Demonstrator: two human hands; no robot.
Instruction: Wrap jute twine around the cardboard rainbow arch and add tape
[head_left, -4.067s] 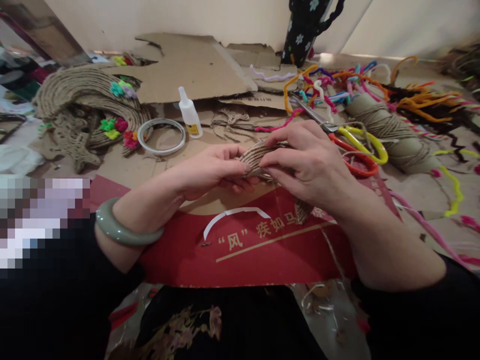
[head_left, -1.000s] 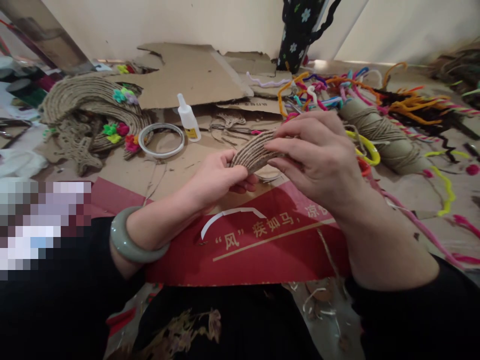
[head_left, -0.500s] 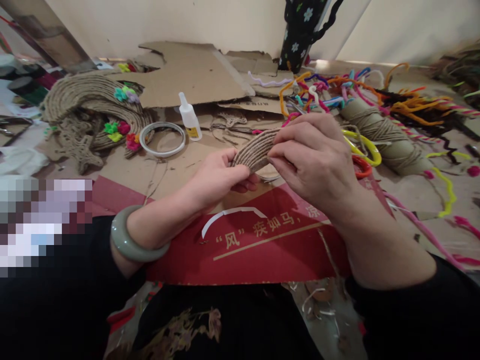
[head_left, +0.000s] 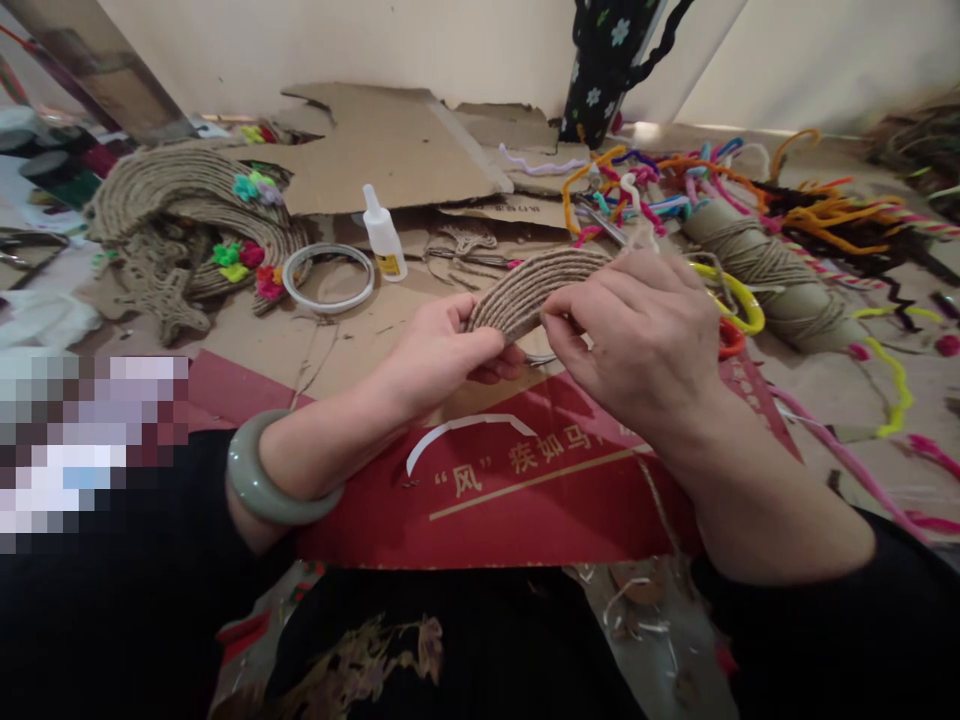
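In the head view, the left hand had its grip closed on one end of a curved twine band, the thumb pressed on top and the other fingers folded underneath. The right hand was bent in from the other side, its thumb and forefinger pinching the near edge of the band, and it hid the far end. The band, made of many strands lying side by side, was held up between the two hands, arched upward, above the brown surface and just beyond the red cardboard.

On that cardboard, in front of the hands, a curved white strip lay near printed characters. A pale green bangle circled the left wrist.

Past the left hand, a white bottle stood upright just beside a tape ring lying flat. Farther left lay a large arched twine piece with bright flowers on it, and a twine starfish against its lower part.

Near the right hand, the yellow handle and the orange-red handle of scissors showed, partly covered by the hand. A twine spool lay beyond them, close to a tangle of coloured fuzzy stems. At the back, torn cardboard lay flat near a dark flowered container.
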